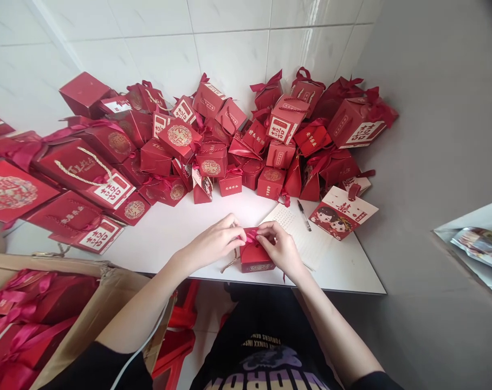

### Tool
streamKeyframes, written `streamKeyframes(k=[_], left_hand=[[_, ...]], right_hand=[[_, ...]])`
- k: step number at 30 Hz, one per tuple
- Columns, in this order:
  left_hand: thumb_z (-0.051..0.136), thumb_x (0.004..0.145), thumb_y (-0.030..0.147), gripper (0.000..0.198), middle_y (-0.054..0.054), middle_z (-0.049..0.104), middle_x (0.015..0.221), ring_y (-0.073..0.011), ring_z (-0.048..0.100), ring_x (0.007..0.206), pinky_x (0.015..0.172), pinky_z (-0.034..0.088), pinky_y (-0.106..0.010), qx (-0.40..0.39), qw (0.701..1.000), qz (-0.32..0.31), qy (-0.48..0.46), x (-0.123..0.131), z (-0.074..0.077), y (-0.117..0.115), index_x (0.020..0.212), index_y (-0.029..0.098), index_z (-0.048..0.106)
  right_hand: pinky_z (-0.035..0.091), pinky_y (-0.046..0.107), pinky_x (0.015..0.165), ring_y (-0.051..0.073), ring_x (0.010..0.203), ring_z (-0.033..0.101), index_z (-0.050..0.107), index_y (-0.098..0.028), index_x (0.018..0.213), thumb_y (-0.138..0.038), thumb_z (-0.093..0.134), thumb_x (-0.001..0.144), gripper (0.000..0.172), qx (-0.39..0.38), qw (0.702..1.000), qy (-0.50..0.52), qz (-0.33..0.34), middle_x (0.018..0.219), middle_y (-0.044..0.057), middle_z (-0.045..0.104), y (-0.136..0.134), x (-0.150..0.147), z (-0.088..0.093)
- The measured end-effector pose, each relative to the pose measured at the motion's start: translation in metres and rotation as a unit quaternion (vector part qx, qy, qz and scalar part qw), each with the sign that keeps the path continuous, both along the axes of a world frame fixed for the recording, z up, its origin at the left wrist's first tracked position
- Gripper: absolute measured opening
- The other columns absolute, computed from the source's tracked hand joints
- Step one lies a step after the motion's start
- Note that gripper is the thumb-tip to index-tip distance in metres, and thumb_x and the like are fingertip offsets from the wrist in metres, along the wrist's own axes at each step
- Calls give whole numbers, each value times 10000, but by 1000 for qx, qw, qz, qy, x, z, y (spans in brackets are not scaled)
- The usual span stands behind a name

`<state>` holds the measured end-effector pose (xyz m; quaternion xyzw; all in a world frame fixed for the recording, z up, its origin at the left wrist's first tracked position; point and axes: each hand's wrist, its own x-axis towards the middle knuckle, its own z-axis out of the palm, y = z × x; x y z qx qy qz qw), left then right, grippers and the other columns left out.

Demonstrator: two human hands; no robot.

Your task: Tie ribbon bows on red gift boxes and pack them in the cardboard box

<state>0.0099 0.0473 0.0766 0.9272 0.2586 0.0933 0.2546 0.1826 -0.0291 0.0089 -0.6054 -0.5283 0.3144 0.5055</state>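
Note:
A small red gift box [257, 260] with a gold design on its front stands near the table's front edge. Pink-red ribbon [251, 236] lies across its top. My left hand [225, 236] pinches the ribbon at the box's left side, thumb and fingers together. From the right, my right hand [279, 245] has its fingers closed on the ribbon over the top of the box. A twisted gold cord [230, 264] sticks out at the box's left. Part of the ribbon is hidden behind my fingers.
Many red gift boxes [213, 157] are heaped along the tiled wall. A black pen [304, 215] rests on a written notepad [311, 246], beside a box with cartoon figures [339, 216]. At lower left, a cardboard carton [108, 292] holds ribboned boxes. A grey panel [416, 162] rises at right.

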Motion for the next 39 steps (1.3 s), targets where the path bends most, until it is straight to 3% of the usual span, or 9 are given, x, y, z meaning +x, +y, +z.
streamKeyframes(k=[3,7,11,15,21,25,30,35,39], left_hand=[[417,886,216,238,-57,532,1024,-165,556,882,787,434,-277,37,998,-47,-28,4,0,0,817,185,643],[387,904,197,258,-43,585,906,-146,556,740,681,427,-263,55,994,-94,-19,12,1,3,907,182,644],[451,885,229,197,-25,614,852,-156,563,771,705,425,-265,51,992,-109,-31,24,3,9,903,195,644],[497,848,224,143,-3,623,814,-159,573,812,757,438,-274,9,996,-61,-62,34,-3,25,805,201,631],[535,813,229,99,-5,614,825,-149,576,767,725,460,-282,-69,991,22,-114,32,-36,36,742,189,592],[539,818,207,91,-17,626,800,-176,542,840,774,443,-319,-15,990,25,-135,23,-50,23,766,194,613],[531,822,185,108,-28,643,933,-196,537,971,886,381,-379,31,986,46,-155,17,-56,-2,810,203,637],[557,790,198,116,-41,619,1081,-232,525,1071,937,343,-432,8,984,86,-159,20,-62,-19,865,209,645],[519,849,253,152,-58,631,1059,-225,544,1058,940,372,-434,-22,968,118,-221,25,-70,-22,815,202,658]], right_hand=[[487,325,756,184,812,650,592,-203,944,-281,548,783,184,-9,1000,13,6,865,40,702,0,-1,2],[482,315,742,179,791,640,640,-214,841,-276,514,807,145,-8,1000,-17,23,873,31,696,-1,-2,5],[477,307,746,178,798,642,587,-220,830,-273,537,799,79,3,999,-16,30,845,13,696,-2,-2,5],[480,315,750,166,750,649,465,-235,875,-260,565,784,138,6,999,37,18,793,-13,704,-2,-3,2],[490,315,733,178,783,654,471,-228,831,-289,596,773,151,25,994,101,12,797,11,700,-3,-2,-6],[493,298,722,174,775,641,539,-210,792,-321,639,752,155,40,995,87,-10,787,19,670,-5,-1,-9],[483,279,674,148,690,597,573,-203,777,-319,629,768,130,42,998,39,-36,748,3,640,-8,-3,-7],[461,273,662,130,653,546,576,-199,768,-259,614,766,71,37,997,3,-60,734,-8,613,-11,-5,-5],[441,259,625,123,635,517,574,-199,751,-264,614,767,78,28,997,5,-66,715,-14,593,-12,-5,-3]])
